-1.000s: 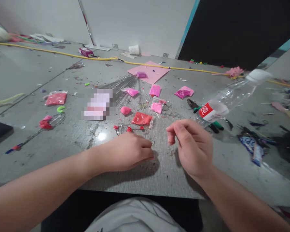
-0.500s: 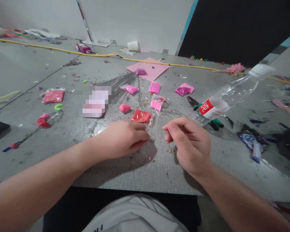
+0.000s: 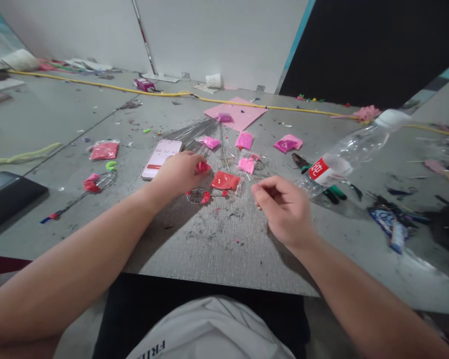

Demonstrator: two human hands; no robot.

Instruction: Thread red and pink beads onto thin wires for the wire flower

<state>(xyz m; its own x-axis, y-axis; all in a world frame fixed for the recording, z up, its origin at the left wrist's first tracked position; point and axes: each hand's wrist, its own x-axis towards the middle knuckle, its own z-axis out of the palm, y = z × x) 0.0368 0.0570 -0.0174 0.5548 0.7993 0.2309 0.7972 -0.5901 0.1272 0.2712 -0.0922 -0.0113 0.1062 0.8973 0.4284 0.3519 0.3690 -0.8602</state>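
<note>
My left hand (image 3: 181, 172) has its fingers closed around a pinkish-red lump of clay (image 3: 202, 167), beside the phone. My right hand (image 3: 284, 207) is pinched at the thumb and forefinger. From its fingertips a thin wire piece (image 3: 198, 196) seems to stretch leftward, with a loop at its far end and bits of red clay on it; where it meets the fingers is hard to see. Just behind this piece lies a clear packet of red clay (image 3: 225, 181). A similar wire loop with red clay (image 3: 92, 183) rests on the table at the left.
A phone (image 3: 149, 172) shows a timer. Packets of pink clay (image 3: 246, 164), a bundle of wires (image 3: 194, 127) and pink paper (image 3: 247, 114) lie farther back. At the right are a plastic bottle (image 3: 362, 144) and green-handled pliers (image 3: 331, 192). A dark device (image 3: 11, 199) sits left.
My left hand has moved left and away from me to the clay lump, uncovering the wire piece. My right hand stays pinched, with little movement. The view has shifted slightly.
</note>
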